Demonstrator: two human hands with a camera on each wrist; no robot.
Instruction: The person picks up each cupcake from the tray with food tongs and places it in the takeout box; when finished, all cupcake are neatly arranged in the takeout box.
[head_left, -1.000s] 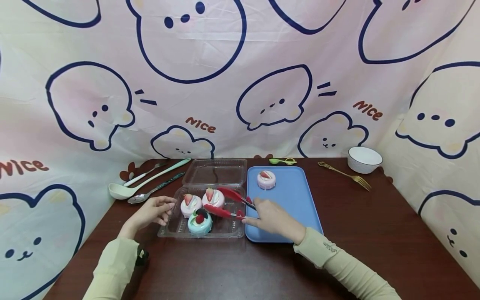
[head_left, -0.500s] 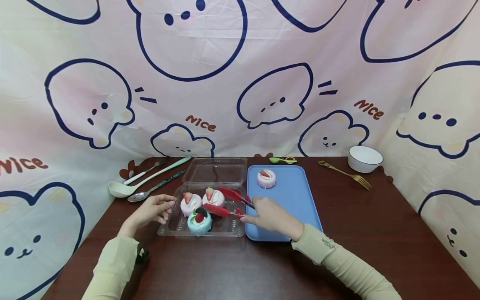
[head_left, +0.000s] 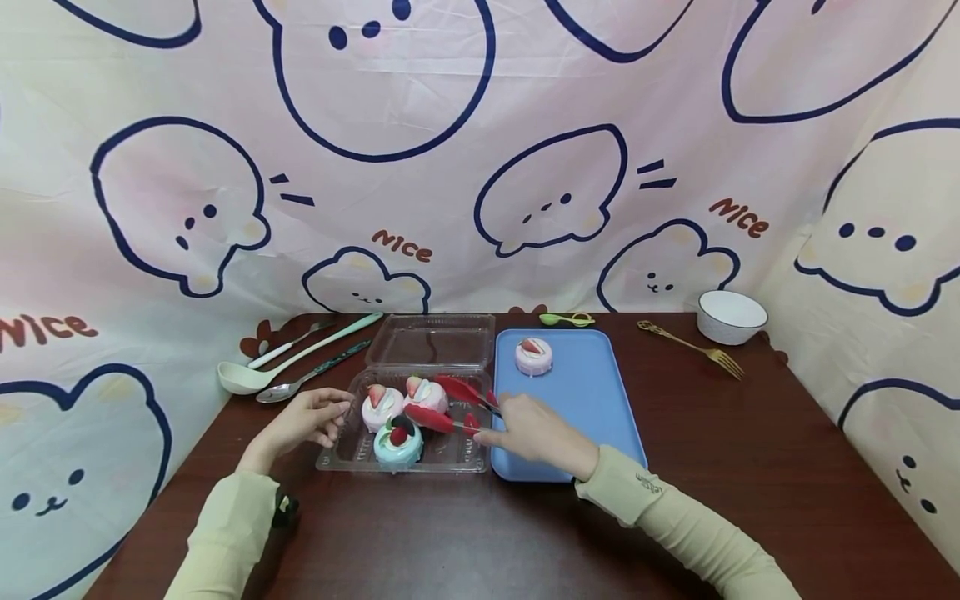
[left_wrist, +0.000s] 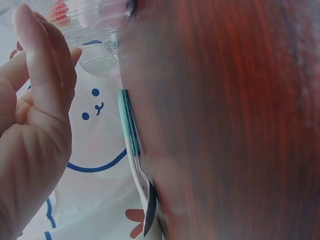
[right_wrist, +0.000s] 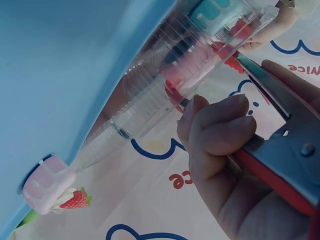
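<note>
My right hand (head_left: 543,433) grips a pair of red-tipped metal tongs (head_left: 429,418). Their tips lie on either side of a pink strawberry-topped cake (head_left: 429,397) in the clear plastic box (head_left: 450,463). Left of it in the box sit another pink strawberry cake (head_left: 381,410) and, in front, a mint-green cake (head_left: 399,452) with a red berry. My left hand (head_left: 303,421) has loosely bent fingers right at the box's left rim. In the right wrist view, fingers (right_wrist: 225,132) wrap the tongs' arms (right_wrist: 275,95), and the box wall partly veils the cakes.
A blue tray (head_left: 585,400) beside the box bears one pink cake (head_left: 533,357). A ladle (head_left: 243,379) and spoon (head_left: 277,392) lie at left. Toward the back right are a gold fork (head_left: 693,348), a white bowl (head_left: 731,318) and small green tongs (head_left: 566,320).
My right hand and the tongs have shifted slightly left, and the pink cake between the tips has tilted a little. My left hand has stayed in place.
</note>
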